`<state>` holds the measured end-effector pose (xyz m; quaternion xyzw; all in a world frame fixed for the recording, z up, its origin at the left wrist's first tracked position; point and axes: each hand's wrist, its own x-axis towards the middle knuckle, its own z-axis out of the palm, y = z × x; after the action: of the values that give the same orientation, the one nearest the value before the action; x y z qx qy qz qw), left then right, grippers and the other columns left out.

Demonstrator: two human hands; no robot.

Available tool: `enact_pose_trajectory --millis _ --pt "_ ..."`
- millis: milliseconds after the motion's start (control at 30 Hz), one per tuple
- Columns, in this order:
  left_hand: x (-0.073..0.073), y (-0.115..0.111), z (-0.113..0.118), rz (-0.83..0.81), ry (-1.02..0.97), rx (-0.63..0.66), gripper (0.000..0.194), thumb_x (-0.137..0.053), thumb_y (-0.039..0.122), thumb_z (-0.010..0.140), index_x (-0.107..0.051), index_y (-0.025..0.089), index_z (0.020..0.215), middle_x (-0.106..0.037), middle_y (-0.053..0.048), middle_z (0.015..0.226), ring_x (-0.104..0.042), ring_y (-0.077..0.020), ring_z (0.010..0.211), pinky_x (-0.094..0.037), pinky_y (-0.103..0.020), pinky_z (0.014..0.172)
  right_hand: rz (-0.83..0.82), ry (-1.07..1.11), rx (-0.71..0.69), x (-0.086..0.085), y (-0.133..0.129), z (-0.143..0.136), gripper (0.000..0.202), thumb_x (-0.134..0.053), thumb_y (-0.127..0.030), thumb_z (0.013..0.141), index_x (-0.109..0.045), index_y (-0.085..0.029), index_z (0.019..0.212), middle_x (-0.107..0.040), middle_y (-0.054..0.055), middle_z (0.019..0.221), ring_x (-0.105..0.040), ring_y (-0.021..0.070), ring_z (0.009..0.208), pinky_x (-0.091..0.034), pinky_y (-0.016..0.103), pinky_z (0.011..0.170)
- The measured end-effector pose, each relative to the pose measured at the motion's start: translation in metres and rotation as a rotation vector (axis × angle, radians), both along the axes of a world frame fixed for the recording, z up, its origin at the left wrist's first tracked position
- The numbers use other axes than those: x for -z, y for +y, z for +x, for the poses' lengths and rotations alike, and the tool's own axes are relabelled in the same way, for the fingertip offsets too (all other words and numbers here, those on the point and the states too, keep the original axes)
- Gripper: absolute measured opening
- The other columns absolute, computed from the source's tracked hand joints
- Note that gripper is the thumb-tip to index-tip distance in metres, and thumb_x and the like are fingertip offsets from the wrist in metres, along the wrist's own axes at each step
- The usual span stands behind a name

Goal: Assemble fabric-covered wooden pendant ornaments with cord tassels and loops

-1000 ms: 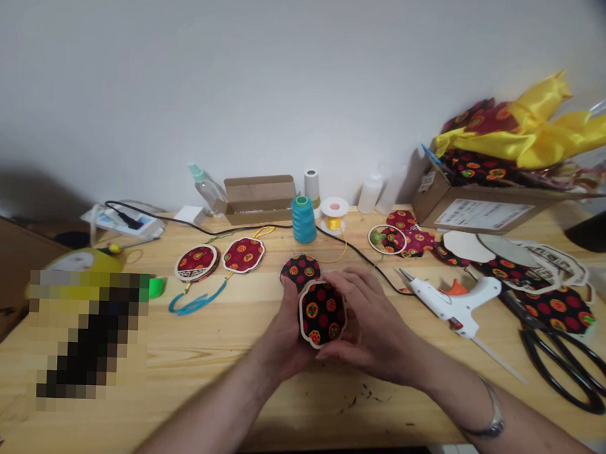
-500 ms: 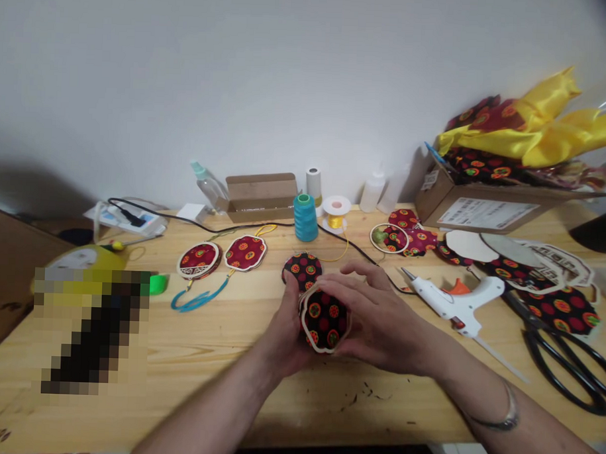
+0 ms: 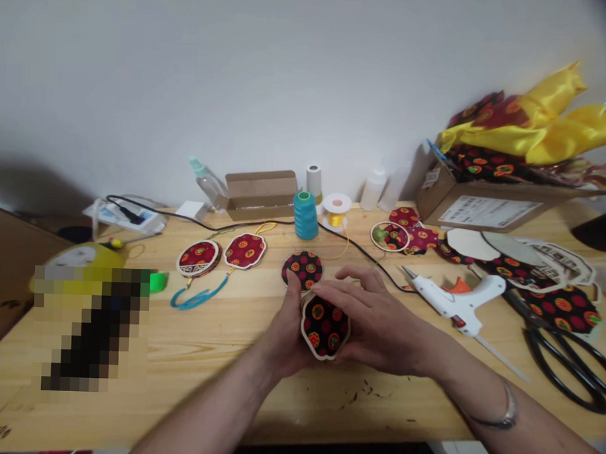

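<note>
A flower-shaped sachet point(image 3: 325, 326), black patterned fabric inside a pale scalloped wooden frame, is held tilted above the table between both hands. My left hand point(image 3: 285, 332) is closed on its left edge, thumb up along the rim. Curled over its top and right side, my right hand point(image 3: 374, 315) presses the frame with its fingers. Just behind the hands lies a round black patterned fabric piece point(image 3: 302, 267). Two finished-looking red pieces, one round point(image 3: 199, 258) and one scalloped point(image 3: 245, 250), lie farther left with blue tassels. The sachet's underside is hidden.
A white glue gun point(image 3: 454, 298) and black scissors point(image 3: 561, 355) lie at the right. Teal thread point(image 3: 306, 216) and a yellow cord spool point(image 3: 336, 211) stand at the back, with a black cable point(image 3: 263, 227) running past. A fabric-filled cardboard box point(image 3: 483, 200) stands back right.
The sachet's fabric face and scalloped frame have tipped slightly toward me and sit a little lower. Both hands keep their hold, with the right fingers shifted slightly over the top edge.
</note>
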<state>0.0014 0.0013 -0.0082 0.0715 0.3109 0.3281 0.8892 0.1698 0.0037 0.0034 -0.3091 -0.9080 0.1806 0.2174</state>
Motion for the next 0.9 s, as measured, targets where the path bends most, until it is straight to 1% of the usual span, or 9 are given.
enact_pose_trajectory --millis 333,500,667,900 --pt "-0.0019 -0.0001 -0.0001 0.013 -0.034 0.009 0.079 -0.025 0.074 0.074 -0.062 0.012 0.105 -0.067 -0.014 0.101 -0.055 -0.0304 0.107 -0.037 -0.041 0.091 0.012 0.010 0.009 0.0007 0.0006 -0.0014 0.070 -0.062 -0.038 0.077 -0.030 -0.018 0.137 -0.047 0.005 0.133 -0.030 0.0258 0.120 -0.025 0.042 0.102" --pt "-0.0025 0.0003 0.0002 -0.007 -0.045 0.002 0.078 -0.024 0.073 0.076 -0.063 0.012 0.103 -0.067 -0.014 0.100 -0.056 -0.0295 0.107 -0.038 -0.040 0.091 0.024 0.002 0.011 0.0013 -0.0002 -0.0005 0.072 -0.063 -0.038 0.076 -0.030 -0.018 0.136 -0.046 0.006 0.134 -0.029 0.0259 0.120 -0.025 0.042 0.101" --pt "-0.0059 0.0005 0.0014 -0.034 -0.010 -0.025 0.076 -0.024 0.072 0.077 -0.063 0.012 0.101 -0.068 -0.014 0.100 -0.056 -0.0290 0.108 -0.038 -0.041 0.092 0.047 -0.001 0.015 0.0005 -0.0009 -0.0001 0.070 -0.062 -0.038 0.077 -0.031 -0.017 0.136 -0.047 0.007 0.132 -0.030 0.0258 0.119 -0.026 0.042 0.100" --pt "-0.0048 0.0010 0.0012 -0.047 0.047 -0.035 0.076 -0.025 0.072 0.077 -0.062 0.011 0.103 -0.068 -0.014 0.102 -0.054 -0.0300 0.110 -0.037 -0.043 0.094 0.051 -0.029 0.021 -0.0001 -0.0004 0.0000 0.069 -0.060 -0.040 0.078 -0.032 -0.016 0.136 -0.046 0.008 0.132 -0.030 0.0263 0.119 -0.027 0.043 0.099"
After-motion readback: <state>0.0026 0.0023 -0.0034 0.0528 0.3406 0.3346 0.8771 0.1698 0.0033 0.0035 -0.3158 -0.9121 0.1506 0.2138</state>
